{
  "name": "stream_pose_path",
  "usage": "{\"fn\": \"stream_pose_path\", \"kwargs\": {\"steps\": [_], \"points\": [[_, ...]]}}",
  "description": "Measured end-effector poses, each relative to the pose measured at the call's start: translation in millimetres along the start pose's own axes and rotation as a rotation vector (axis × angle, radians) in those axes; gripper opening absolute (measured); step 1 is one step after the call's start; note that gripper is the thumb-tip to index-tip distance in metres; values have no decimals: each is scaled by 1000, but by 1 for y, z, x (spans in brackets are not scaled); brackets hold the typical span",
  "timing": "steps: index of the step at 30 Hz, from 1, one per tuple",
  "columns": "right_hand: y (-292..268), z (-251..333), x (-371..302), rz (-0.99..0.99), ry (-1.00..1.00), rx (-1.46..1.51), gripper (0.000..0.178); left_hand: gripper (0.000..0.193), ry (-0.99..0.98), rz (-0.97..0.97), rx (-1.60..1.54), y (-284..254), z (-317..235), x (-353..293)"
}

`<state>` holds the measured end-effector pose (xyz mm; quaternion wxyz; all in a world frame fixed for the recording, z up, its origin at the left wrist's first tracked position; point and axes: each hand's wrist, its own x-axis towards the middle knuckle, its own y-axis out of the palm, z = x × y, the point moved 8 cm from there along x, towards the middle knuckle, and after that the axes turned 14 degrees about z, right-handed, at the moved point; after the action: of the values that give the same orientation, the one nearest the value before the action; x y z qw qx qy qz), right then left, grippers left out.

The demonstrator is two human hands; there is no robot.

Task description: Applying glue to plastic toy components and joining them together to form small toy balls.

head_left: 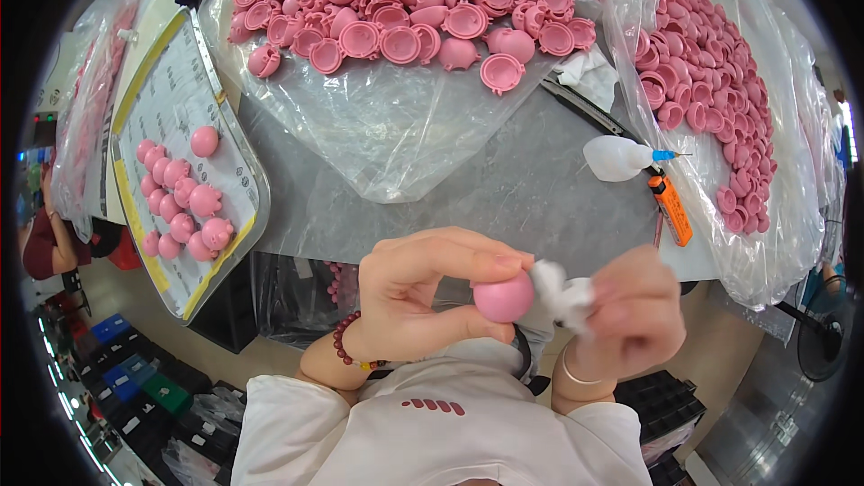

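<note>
Between the thumb and fingers of my left hand (423, 283) is a round pink plastic ball (504, 298), held up in front of my chest. A bunched white cloth or tissue (562, 295) is pinched in my right hand (634, 301), right beside the ball; motion smears both cloth and fingers. Whether the cloth touches the ball I cannot tell. On the tray (253, 207) to the left lie several similar pink balls (204, 141), some with small nubs on them.
Pink half shells (396, 40) are heaped on a clear plastic bag (378, 153) at the far side. Another bag at right holds pink cups (711, 81). Near it lie a white needle-tipped bottle (616, 158), an orange-handled tool (670, 211), a black cutter (585, 103) and a white tissue (589, 76).
</note>
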<state>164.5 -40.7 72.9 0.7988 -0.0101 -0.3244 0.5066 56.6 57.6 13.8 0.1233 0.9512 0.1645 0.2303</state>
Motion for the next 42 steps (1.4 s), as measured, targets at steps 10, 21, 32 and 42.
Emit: {"fn": "stream_pose_path", "kwargs": {"steps": [10, 21, 32, 42], "points": [[24, 14, 3, 111, -55, -352, 10, 35, -67, 4, 407, 0, -1, -5], [34, -31, 7, 148, 69, -516, 21, 49, 93, -23, 322, -6, -18, -2], [-46, -52, -9, -341, 294, -330, 30, 24, -283, -897, 1628, -131, -139, -67], [-31, -72, -3, -132, 434, -325, 24, 34, -327, -278, 1698, -110, -74, 26]]}}
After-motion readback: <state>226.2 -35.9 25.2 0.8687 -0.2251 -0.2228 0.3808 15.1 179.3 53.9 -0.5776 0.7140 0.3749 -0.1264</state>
